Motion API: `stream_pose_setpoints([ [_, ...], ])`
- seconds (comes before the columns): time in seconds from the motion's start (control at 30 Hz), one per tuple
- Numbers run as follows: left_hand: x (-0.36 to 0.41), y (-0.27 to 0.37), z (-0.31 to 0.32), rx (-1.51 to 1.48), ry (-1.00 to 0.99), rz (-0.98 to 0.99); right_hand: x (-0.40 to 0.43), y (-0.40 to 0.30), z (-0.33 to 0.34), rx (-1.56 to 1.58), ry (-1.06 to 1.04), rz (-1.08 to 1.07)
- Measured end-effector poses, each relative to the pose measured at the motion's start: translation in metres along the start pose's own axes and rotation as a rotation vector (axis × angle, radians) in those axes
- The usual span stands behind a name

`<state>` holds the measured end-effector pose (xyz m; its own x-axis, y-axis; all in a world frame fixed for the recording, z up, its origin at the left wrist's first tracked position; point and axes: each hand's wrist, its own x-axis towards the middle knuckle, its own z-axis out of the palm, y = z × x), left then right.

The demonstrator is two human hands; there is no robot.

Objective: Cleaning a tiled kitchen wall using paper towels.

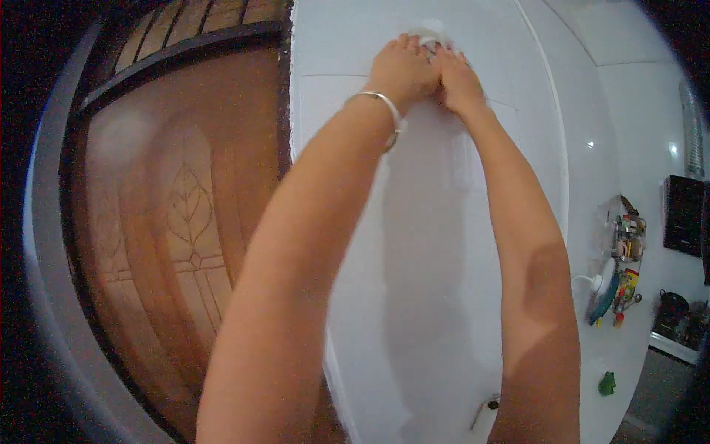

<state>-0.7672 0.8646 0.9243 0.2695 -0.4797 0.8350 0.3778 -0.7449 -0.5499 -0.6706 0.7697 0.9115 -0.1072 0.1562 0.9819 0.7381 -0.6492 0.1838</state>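
Both arms are stretched out to a white wall [421,233]. My left hand [402,69], with a silver-coloured bangle [383,100] at the wrist, presses a crumpled white cloth or tissue [431,34] on the upper part of the wall. Right beside it, my right hand [460,77] bears on the same white piece, the two hands touching near the thumbs. The fingers partly cover the cloth, and its exact shape is blurred. A shadow of the arms falls down the wall below the hands.
A brown wooden door [188,211] with carved leaf patterns and a dark frame stands at left. To the right are a wall rack [629,241] with small bottles and packets, a green object [607,383] on the wall, and a black panel [683,215].
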Motion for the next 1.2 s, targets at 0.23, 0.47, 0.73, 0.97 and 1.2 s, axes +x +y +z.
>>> stream_pose_setpoints([
  [0.23, 0.012, 0.081, 0.032, -0.44, -0.089, -0.185, -0.043, 0.093, 0.044, -0.165, 0.197, 0.033],
  [0.47, 0.014, 0.01, 0.021, -0.22, -0.014, -0.108, 0.002, 0.019, 0.02, -0.229, 0.046, 0.086],
  [0.73, -0.005, -0.205, -0.039, 0.464, 0.113, 0.215, 0.119, -0.12, 0.037, 0.049, 0.393, -0.226],
  [0.97, 0.02, -0.15, -0.012, 0.462, 0.3, 0.168, 0.1, -0.07, 0.015, 0.145, 0.281, -0.004],
  [1.2, 0.04, -0.004, 0.008, -0.1, 0.019, -0.075, 0.061, 0.023, 0.0, -0.026, -0.02, 0.198],
])
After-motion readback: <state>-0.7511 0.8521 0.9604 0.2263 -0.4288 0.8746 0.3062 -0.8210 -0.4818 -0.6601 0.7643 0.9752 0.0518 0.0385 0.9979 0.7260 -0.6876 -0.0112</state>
